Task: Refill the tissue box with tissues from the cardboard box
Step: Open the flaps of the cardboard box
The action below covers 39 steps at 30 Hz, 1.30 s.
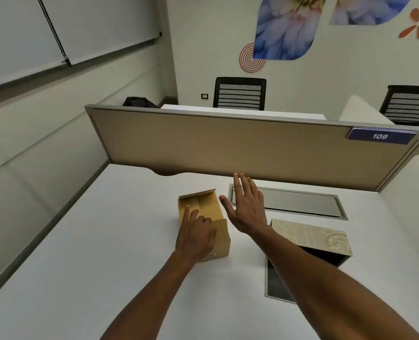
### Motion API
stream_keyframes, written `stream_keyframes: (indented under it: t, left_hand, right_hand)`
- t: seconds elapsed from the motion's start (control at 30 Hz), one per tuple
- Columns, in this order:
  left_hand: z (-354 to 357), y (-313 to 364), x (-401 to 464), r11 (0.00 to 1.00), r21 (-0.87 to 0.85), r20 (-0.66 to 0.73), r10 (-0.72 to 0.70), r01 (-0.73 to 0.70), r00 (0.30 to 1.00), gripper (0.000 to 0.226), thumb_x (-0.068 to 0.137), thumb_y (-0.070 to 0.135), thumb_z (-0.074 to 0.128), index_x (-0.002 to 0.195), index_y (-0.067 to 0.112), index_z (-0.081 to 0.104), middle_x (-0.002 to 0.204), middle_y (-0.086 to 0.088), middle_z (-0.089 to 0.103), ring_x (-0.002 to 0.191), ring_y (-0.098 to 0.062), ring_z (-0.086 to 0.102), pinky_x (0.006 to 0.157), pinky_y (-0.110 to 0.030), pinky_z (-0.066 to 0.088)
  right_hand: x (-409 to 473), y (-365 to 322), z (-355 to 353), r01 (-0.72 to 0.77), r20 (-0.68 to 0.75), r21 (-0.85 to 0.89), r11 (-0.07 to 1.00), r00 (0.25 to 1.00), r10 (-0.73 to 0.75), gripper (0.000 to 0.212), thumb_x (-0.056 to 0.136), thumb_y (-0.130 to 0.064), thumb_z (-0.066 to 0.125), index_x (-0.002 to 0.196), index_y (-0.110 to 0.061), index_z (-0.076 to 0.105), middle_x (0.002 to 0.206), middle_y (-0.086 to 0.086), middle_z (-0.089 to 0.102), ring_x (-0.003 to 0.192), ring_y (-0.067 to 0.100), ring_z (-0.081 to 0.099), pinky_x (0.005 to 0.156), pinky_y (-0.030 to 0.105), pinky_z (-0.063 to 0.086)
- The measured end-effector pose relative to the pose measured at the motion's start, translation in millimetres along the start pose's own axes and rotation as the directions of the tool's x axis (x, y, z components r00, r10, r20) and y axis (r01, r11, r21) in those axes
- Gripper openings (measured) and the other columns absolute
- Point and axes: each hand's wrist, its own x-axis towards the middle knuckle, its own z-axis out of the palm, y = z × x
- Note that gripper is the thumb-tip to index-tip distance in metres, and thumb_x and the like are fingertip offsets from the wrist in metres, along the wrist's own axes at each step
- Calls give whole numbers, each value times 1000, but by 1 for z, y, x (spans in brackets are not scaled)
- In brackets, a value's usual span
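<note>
A small brown cardboard box (209, 207) sits on the white desk (105, 241), its far flap slightly raised. My left hand (195, 235) rests on top of its near part, fingers pressing on the flaps. Just to the right of the box, my right hand (246, 207) hovers flat with fingers spread, holding nothing. The tissue box (311, 238), beige with an embossed pattern, stands at the right with its dark inside showing at the near side. A flat grey piece (276, 283) lies in front of it, partly under my right forearm. No tissues are visible.
A tan partition (240, 146) with a blue "109" tag (380, 136) closes off the desk's far edge. A grey cable hatch (299, 203) is set into the desk behind my right hand. Two black chairs stand beyond the partition.
</note>
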Motion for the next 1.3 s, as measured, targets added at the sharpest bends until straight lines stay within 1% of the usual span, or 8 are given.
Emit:
stream_keyframes:
  t: [0.17, 0.27, 0.37, 0.53, 0.77, 0.9, 1.07, 1.3]
  left_hand:
    - [7, -1, -11, 987, -162, -101, -18, 1, 995, 50, 101, 49, 32, 94, 20, 72, 95, 0, 75, 90, -16, 65, 113, -47, 36]
    - [8, 1, -20, 920, -382, -101, -137, 88, 986, 55, 100, 54, 33, 73, 22, 68, 71, 3, 70, 62, -9, 58, 83, -35, 53]
    - [11, 1, -25, 815, -531, -15, -283, 232, 959, 54, 98, 58, 38, 63, 25, 61, 57, 8, 56, 52, -9, 52, 57, -22, 43]
    - [29, -8, -22, 803, -462, 89, -379, 376, 921, 31, 95, 46, 57, 95, 20, 73, 93, 2, 72, 74, -11, 60, 72, -23, 53]
    - [52, -14, -19, 872, -306, 32, -392, 382, 919, 45, 96, 45, 51, 136, 23, 51, 144, -4, 45, 121, -21, 50, 100, -31, 47]
    - [57, -13, -9, 859, -317, -4, -424, 401, 906, 52, 96, 52, 46, 139, 22, 48, 149, -7, 42, 130, -25, 43, 102, -35, 44]
    - [57, -13, 7, 838, -288, 101, -454, 463, 885, 88, 81, 77, 49, 148, 23, 31, 156, -8, 30, 137, -28, 35, 107, -40, 40]
    - [48, -19, 15, 817, -314, 145, -462, 483, 875, 91, 79, 68, 63, 149, 24, 24, 154, -8, 30, 132, -29, 38, 102, -40, 46]
  right_hand:
    - [3, -10, 15, -30, 15, 52, 998, 999, 29, 83, 98, -68, 30, 163, -18, 15, 170, 8, 17, 156, 28, 15, 121, 51, 27]
    - [10, -17, 24, -120, 22, 184, 976, 993, 118, 78, 100, -60, 43, 161, -18, 20, 169, 9, 20, 154, 28, 21, 118, 51, 31]
    - [13, -16, 33, -224, 76, 251, 942, 974, 212, 68, 100, -47, 55, 156, -15, 34, 162, 11, 36, 147, 30, 36, 115, 47, 39]
    - [-4, -13, 55, -278, 252, 139, 951, 938, 237, 64, 92, -35, 71, 148, -22, 46, 154, 5, 47, 138, 27, 49, 109, 43, 45]
    - [-50, -23, 87, -322, 193, 175, 931, 938, 288, 53, 96, -32, 64, 146, -21, 48, 152, 4, 48, 134, 26, 50, 108, 40, 46]
    - [-67, -29, 97, -309, 159, 208, 928, 947, 280, 53, 102, -29, 55, 152, -18, 41, 157, 7, 40, 139, 28, 44, 110, 43, 45]
    - [-81, -31, 105, -360, 176, 287, 888, 931, 321, 56, 106, -37, 47, 156, -18, 33, 161, 7, 34, 141, 28, 42, 113, 44, 42]
    - [-76, -23, 97, -258, 86, 234, 937, 966, 245, 49, 98, -31, 62, 144, -16, 51, 151, 8, 46, 135, 28, 47, 105, 38, 47]
